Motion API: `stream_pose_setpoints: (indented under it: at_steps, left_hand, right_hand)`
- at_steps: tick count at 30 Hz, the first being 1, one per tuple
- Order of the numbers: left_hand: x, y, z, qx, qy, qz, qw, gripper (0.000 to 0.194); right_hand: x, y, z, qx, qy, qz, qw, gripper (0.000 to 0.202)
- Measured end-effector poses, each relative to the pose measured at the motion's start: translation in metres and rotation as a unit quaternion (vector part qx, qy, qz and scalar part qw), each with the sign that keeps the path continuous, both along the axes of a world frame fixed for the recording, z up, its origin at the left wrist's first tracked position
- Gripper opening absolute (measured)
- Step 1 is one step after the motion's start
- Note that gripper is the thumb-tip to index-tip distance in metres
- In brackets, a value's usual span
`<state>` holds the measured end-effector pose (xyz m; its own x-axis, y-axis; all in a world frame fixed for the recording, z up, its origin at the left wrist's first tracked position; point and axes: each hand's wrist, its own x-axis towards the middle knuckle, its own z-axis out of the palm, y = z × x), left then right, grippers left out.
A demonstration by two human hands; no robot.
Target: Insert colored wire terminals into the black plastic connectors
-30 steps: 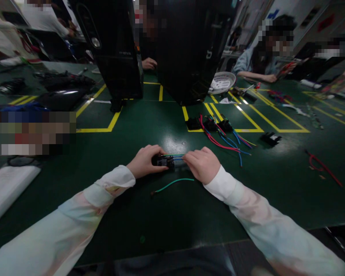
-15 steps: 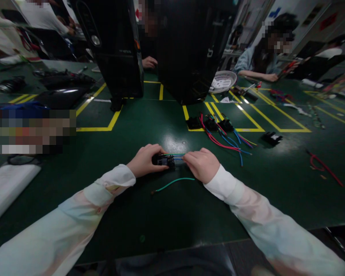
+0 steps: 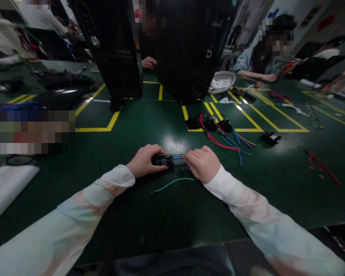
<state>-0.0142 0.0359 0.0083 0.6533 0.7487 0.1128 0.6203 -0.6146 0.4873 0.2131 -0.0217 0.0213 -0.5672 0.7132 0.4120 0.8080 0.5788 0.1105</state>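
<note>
My left hand (image 3: 145, 161) grips a small black connector block (image 3: 164, 161) between thumb and fingers, low over the green table. Blue and green wires (image 3: 176, 156) run from the block's right side to my right hand (image 3: 203, 163), whose fingers are pinched around them. The wire ends inside that pinch are hidden. Just below the hands, a loose green wire (image 3: 174, 183) lies curved on the table, its left end dark.
Beyond my hands lie black blocks with red and blue wires (image 3: 209, 124), a bare black block (image 3: 271, 138) and a red wire (image 3: 323, 167). Two black cases (image 3: 119, 57) stand behind. A white basket (image 3: 222, 81) and a person's hand (image 3: 149, 63) are further back.
Both hands keep nearly the same pose on the block and wires. The whole view has shifted very slightly.
</note>
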Motion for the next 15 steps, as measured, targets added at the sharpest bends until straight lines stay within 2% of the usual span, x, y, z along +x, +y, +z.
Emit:
stream_pose_setpoints:
  at_steps: [4, 9, 15]
  left_hand:
    - [-0.0001, 0.0002, -0.0005, -0.004, -0.001, -0.002, 1.000, 0.035]
    - [0.0001, 0.0004, 0.0003, -0.009, -0.001, -0.004, 1.000, 0.034]
    - [-0.0001, 0.0005, 0.0014, -0.014, 0.001, -0.005, 1.000, 0.035]
  right_hand:
    - [0.0011, 0.0008, -0.0018, -0.028, -0.021, 0.011, 0.999, 0.019]
    - [0.0010, 0.0004, -0.0029, 0.002, 0.008, -0.002, 1.000, 0.022]
    - [0.0004, -0.0001, -0.0013, -0.016, -0.010, 0.011, 1.000, 0.019]
